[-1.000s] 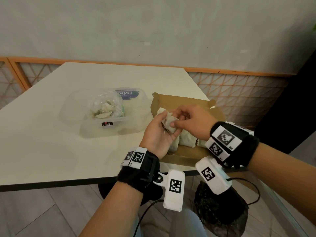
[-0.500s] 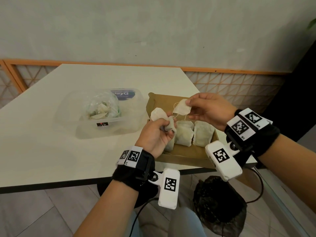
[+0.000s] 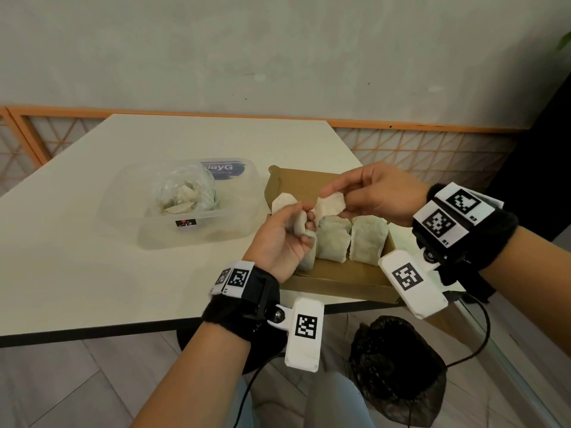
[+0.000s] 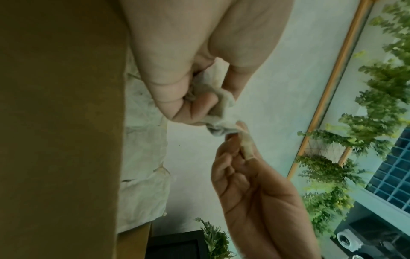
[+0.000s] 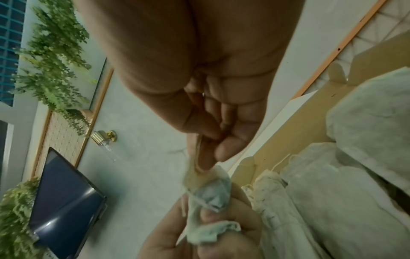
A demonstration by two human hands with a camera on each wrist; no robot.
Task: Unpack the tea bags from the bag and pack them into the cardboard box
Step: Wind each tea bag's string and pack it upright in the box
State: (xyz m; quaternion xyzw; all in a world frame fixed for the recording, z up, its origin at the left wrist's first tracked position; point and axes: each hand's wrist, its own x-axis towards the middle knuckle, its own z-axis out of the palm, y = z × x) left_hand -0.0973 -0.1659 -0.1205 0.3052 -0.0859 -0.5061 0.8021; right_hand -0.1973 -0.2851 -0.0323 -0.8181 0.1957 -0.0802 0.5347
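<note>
An open cardboard box (image 3: pixel 340 274) sits at the table's near right corner, with several pale tea bags (image 3: pixel 335 242) standing in a row inside. Above its left side, my left hand (image 3: pixel 304 217) grips a small bunch of tea bags (image 3: pixel 285 203), crumpled between its fingers (image 4: pixel 199 103). My right hand (image 3: pixel 332 193) pinches a single tea bag (image 3: pixel 333 203) by its top edge, right beside the left hand's fingertips. The right wrist view shows that pinched tea bag (image 5: pixel 208 177) touching the left hand's bunch (image 5: pixel 210 227). The clear bag (image 3: pixel 185 193) with more tea bags lies in a plastic tub.
The clear plastic tub (image 3: pixel 238 223) stands left of the box, mid-table, with a blue-labelled lid (image 3: pixel 222 171) behind the bag. The table edge (image 3: pixel 123 327) runs just in front of my wrists. A black sack (image 3: pixel 398 366) sits on the floor below.
A second ago both hands were together on the bunch. The right hand has drawn one tea bag off it, up and to the right; the left hand has stayed put.
</note>
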